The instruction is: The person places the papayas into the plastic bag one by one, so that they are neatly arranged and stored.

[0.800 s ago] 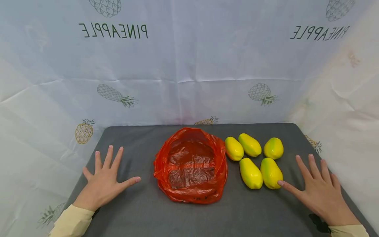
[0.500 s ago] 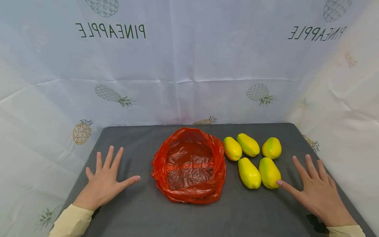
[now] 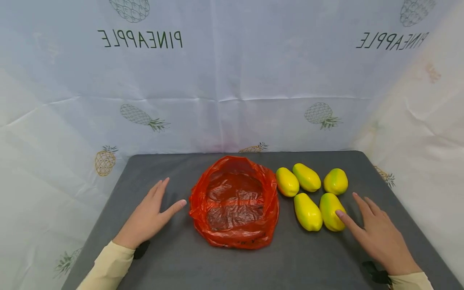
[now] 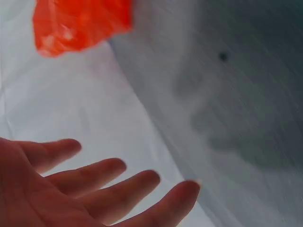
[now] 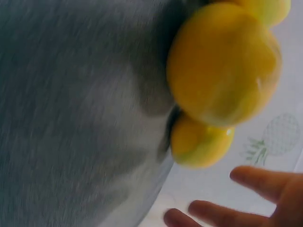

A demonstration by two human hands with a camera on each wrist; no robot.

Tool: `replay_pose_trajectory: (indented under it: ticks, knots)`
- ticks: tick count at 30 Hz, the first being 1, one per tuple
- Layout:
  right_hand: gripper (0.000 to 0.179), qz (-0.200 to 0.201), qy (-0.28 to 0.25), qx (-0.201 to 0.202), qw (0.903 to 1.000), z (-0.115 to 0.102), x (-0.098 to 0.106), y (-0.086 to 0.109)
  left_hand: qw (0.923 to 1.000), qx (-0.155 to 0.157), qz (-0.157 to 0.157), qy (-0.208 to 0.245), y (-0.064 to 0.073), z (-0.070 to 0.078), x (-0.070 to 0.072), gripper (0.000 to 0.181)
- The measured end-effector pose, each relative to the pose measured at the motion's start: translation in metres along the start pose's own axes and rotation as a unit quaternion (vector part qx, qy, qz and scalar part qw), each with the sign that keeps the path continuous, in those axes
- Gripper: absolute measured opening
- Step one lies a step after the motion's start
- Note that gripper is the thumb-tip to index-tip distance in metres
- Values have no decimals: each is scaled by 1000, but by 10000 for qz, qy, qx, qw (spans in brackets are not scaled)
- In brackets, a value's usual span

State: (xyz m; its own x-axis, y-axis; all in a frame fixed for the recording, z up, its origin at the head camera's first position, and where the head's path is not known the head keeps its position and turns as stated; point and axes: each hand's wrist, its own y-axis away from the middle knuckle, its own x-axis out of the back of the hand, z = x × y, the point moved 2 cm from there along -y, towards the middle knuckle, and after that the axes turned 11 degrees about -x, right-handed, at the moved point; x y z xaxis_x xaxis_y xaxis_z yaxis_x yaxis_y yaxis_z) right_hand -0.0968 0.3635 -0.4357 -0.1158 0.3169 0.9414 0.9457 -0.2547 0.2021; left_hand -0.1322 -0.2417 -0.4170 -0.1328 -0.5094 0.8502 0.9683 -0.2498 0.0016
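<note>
A crumpled red plastic bag [image 3: 235, 233] stands mouth up on the dark grey table, its rim spread in a ring and its inside visible. To its right lie several smooth yellow-green fruits that look like papayas, one of them [image 3: 307, 212] nearest the bag's front. My left hand [image 3: 143, 221], fingers extended and thumb out, is left of the bag with nothing in it. My right hand [image 3: 380, 237] is beside the front right papaya [image 3: 331, 211]; its thumb overlaps that fruit in the head view. In the right wrist view a papaya [image 5: 222, 66] looms above the extended fingers.
The grey table [image 3: 232, 270] has a cloth-like surface. Behind it and at both sides hangs a white curtain [image 3: 253, 72] with pineapple prints and mirrored lettering. Two papayas [image 3: 287, 182] [image 3: 306, 177] lie close to the bag's right rim, and another [image 3: 335, 181] sits farther right.
My left hand has moved right, closer to the bag, and turned, its fingers drawn together. My right hand has shifted slightly left with its fingers less spread. Bag and papayas stay in place.
</note>
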Motion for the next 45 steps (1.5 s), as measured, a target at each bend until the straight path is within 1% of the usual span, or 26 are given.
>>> replay_pose_trajectory:
  ticks: [3, 7, 12, 17, 22, 25, 30, 36, 41, 45]
  knots:
    - [100, -7, -155, -4, 9999, -8, -1, 1, 9997, 2, 24, 231, -12, 13, -6, 109]
    - [98, -56, -309, 13, 9995, -20, -3, 1, 9985, 78, 17, 545, -28, 24, -12, 105]
    - [99, -93, -424, -55, 9990, -30, -12, 4, 9960, 155, -88, 879, -45, 30, -21, 95]
    - [99, 28, -462, -81, 9989, -37, -17, 4, 9943, 296, -206, 1004, -55, 34, -29, 89]
    - [103, 57, -484, -161, 9987, -46, -21, 0, 9926, 451, -262, 1098, -57, 34, -35, 86]
    - [105, 76, -549, -179, 9983, -52, -23, -1, 9922, 477, -191, 1136, -56, 33, -38, 80]
    - [104, 190, -603, -168, 9979, -53, -24, 0, 9925, 346, -48, 1174, -59, 35, -42, 71]
    - [95, 380, -601, -112, 9974, -48, -24, 1, 9935, 220, 96, 1109, -61, 36, -46, 64]
    - [93, 383, -585, -128, 9975, -47, -23, 1, 9937, 139, 154, 1098, -61, 35, -47, 60]
    - [92, 411, -579, -130, 9974, -47, -18, 3, 9940, 118, 169, 1074, -61, 33, -49, 59]
